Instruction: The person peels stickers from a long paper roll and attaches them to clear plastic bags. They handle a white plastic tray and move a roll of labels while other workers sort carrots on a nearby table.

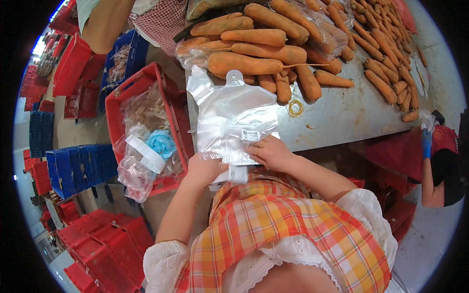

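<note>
A stack of clear plastic bags (234, 110) with a hanging tab lies flat at the table's near left corner. On the top bag sits a white printed label (251, 135). My right hand (273, 154) rests on the bag just below this label, its fingers spread on the plastic. At the bag's lower left corner, my left hand (206, 170) is curled, with a blurred white label strip (236, 174) at its fingertips. That strip hangs past the table edge in front of my checked apron. The left fingers' undersides are hidden.
Large carrots (245, 63) are heaped behind the bags, some in plastic; more lie rightward on the metal table (329, 117). Yellow rubber bands (295, 108) lie nearby. A red crate (157, 69) at left holds plastic waste. Other people stand at far left and right.
</note>
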A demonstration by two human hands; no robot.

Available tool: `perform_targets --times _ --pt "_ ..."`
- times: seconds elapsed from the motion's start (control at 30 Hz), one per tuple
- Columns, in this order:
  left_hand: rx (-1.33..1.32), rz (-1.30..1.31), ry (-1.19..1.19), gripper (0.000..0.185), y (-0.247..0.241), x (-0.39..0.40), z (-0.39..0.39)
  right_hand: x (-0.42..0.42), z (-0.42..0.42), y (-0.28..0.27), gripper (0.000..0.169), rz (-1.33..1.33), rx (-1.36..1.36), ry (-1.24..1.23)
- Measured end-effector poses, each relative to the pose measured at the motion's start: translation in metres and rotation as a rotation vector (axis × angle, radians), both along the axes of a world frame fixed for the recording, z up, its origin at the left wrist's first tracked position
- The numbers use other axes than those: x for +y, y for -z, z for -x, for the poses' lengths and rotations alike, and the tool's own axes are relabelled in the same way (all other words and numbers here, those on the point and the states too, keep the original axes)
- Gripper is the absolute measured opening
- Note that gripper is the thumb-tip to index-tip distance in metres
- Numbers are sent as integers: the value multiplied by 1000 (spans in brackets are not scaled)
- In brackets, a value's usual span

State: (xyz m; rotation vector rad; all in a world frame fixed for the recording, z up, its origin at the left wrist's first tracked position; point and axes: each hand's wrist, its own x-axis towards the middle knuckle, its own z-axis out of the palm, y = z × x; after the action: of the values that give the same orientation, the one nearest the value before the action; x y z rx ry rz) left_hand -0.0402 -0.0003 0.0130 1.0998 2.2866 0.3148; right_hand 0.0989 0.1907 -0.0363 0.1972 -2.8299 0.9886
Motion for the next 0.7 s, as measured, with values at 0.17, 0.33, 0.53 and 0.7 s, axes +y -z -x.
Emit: perform_targets --times 0.17,0.33,0.53,0.7 --pt "-311 191 61 20 -63 7 16 22 17 8 16 -57 -63 -2" --pt "-561 -205 -149 14 -65 17 0 51 61 -44 14 1009 -60 780" --pt "-44 -109 -349 23 12 46 1 12 2 -69 19 450 164 108" --pt "98 62 -172 28 17 39 0 -3 5 -10 30 241 7 45"
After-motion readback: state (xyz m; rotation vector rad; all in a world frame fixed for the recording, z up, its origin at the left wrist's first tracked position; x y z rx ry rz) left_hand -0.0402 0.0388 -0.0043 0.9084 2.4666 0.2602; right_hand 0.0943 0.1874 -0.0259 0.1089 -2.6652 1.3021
